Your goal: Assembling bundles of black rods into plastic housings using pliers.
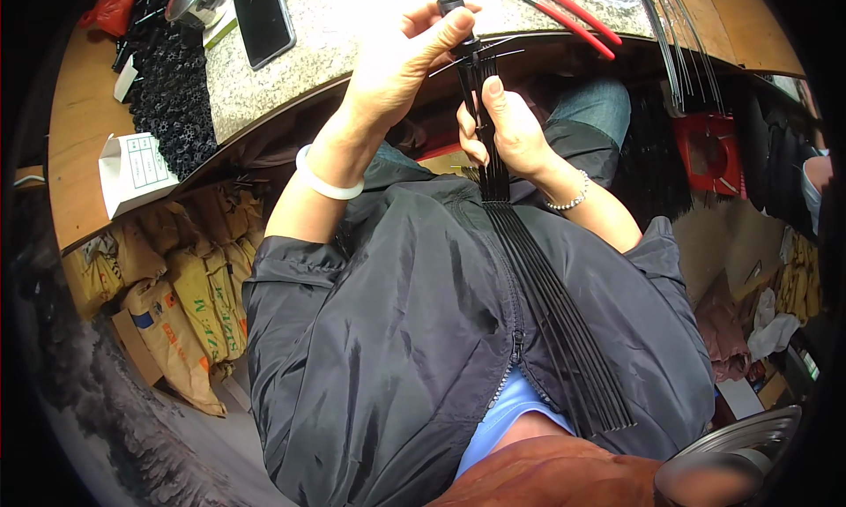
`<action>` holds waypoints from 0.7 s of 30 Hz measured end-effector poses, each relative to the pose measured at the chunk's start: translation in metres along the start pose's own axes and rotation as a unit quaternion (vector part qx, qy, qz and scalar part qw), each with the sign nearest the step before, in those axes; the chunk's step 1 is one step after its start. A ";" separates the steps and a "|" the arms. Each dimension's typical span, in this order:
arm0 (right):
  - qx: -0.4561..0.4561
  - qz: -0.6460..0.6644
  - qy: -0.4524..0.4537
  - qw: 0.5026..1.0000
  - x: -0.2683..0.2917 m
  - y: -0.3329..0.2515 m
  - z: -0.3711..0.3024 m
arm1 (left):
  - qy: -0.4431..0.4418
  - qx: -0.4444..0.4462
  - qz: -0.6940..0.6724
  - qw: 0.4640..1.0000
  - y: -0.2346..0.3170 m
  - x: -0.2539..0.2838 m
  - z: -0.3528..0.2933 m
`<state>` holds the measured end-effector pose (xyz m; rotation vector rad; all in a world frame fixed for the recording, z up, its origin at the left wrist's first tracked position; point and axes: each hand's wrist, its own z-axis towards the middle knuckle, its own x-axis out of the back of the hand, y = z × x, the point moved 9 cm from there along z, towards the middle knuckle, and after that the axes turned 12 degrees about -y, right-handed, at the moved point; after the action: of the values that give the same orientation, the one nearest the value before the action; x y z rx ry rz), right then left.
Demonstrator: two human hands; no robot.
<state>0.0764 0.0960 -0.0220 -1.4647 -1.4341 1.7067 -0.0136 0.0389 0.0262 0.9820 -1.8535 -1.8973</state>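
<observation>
An umbrella frame (pixel 560 309), a long bundle of thin black ribs on a black shaft, stands between my hands at the table edge, its ribs running down over my dark jacket. My left hand (pixel 397 62) closes round the upper shaft just below a black knob-like end. Lower down, the fingers of my right hand (pixel 515 137) wrap the folded ribs, thumb pointing up. Between the two hands, a few short thin ends poke out sideways from the frame. Where the fingers meet the shaft, part of it is hidden.
Red-handled pliers (pixel 573 18) and a black phone (pixel 264 22) lie on the speckled tabletop (pixel 330 31). Small black parts (pixel 172 101) are heaped at left beside a white box (pixel 141 172). Thin metal rods (pixel 683 44) overhang the right edge. Sacks (pixel 167 331) stand below left.
</observation>
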 end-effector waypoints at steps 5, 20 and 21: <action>-0.005 -0.003 0.004 1.000 0.000 -0.001 -0.001 | -0.086 -0.038 -0.036 0.995 0.013 -0.017 -0.002; -0.009 -0.004 -0.006 1.000 -0.002 -0.001 0.000 | -0.078 -0.046 -0.037 0.995 0.007 -0.010 -0.003; -0.009 -0.003 -0.006 1.000 -0.002 -0.002 -0.001 | -0.078 -0.046 -0.037 0.995 0.007 -0.010 -0.004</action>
<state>0.0772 0.0947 -0.0193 -1.4596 -1.4636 1.7059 -0.0056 0.0421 0.0361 0.9081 -1.8176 -2.1379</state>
